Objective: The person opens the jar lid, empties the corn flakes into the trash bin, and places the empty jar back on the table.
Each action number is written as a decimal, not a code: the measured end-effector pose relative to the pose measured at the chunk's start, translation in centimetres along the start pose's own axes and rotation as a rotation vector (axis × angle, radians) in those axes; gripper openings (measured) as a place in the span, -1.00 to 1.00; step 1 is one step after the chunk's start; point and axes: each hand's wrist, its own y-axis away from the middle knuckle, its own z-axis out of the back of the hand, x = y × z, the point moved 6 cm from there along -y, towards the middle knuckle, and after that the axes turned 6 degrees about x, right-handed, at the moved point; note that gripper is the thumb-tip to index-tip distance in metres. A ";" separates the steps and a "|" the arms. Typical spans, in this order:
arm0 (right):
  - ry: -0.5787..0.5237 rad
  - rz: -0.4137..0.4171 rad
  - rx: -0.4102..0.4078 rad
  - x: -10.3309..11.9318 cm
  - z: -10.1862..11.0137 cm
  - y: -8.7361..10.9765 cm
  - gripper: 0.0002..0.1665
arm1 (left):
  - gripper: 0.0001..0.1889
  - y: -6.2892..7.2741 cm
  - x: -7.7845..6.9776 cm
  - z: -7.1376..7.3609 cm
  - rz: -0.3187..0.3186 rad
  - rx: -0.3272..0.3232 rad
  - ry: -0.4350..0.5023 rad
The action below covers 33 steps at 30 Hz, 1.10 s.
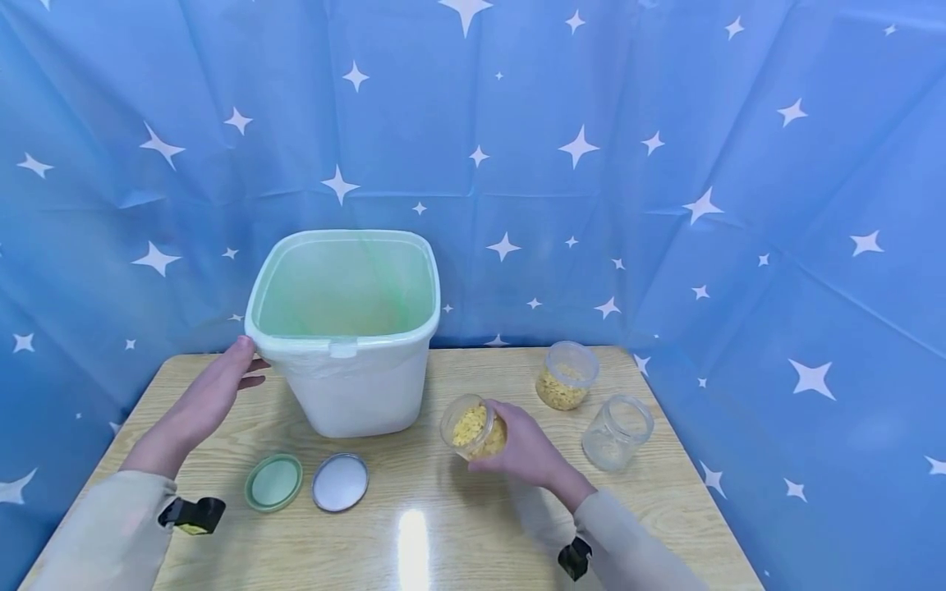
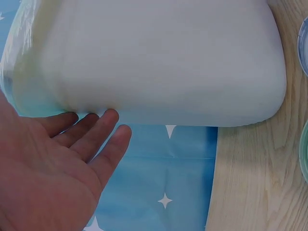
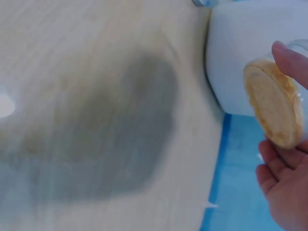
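My right hand (image 1: pixel 523 446) grips a clear jar (image 1: pixel 474 428) with yellow flakes in it, tilted with its mouth toward the left, above the table. In the right wrist view the thumb and fingers wrap the jar (image 3: pixel 273 103), its flake-covered base facing the camera. A white bin (image 1: pixel 360 394) lined with a greenish plastic bag stands left of the jar. At the bin's left side, my left hand (image 1: pixel 208 404) has its fingers straight, fingertips right at the rim. The left wrist view shows those fingers (image 2: pixel 98 132) along the bin wall.
Another jar of flakes (image 1: pixel 567 377) stands at the back right, with an uncapped clear jar (image 1: pixel 617 432) in front of it. A green lid (image 1: pixel 273 483) and a whitish lid (image 1: pixel 340 482) lie before the bin. A blue star-patterned curtain (image 1: pixel 517 189) hangs behind the table (image 1: pixel 355 554).
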 end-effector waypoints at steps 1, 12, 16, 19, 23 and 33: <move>-0.001 -0.003 -0.003 0.0 0.4 -0.2 0.21 | -0.34 0.0 -0.1 0.0 -0.005 -0.001 -0.001; 0.039 -0.020 -0.036 2.1 5.0 -1.9 0.29 | -0.30 0.0 -0.3 -0.1 0.038 0.047 0.009; 0.055 -0.013 -0.026 3.6 6.7 -2.5 0.27 | -0.27 0.0 -0.3 -0.3 0.076 0.109 0.025; 0.075 -0.014 -0.021 4.7 8.0 -2.8 0.27 | -0.22 0.0 -0.1 -0.4 0.113 0.142 0.028; 0.075 -0.004 -0.028 5.9 9.6 -3.1 0.22 | -0.14 -0.1 0.2 -0.6 0.149 0.194 0.024; 0.133 -0.001 -0.039 7.7 13.0 -3.9 0.26 | -0.12 -0.4 -0.1 -0.3 0.147 0.234 0.015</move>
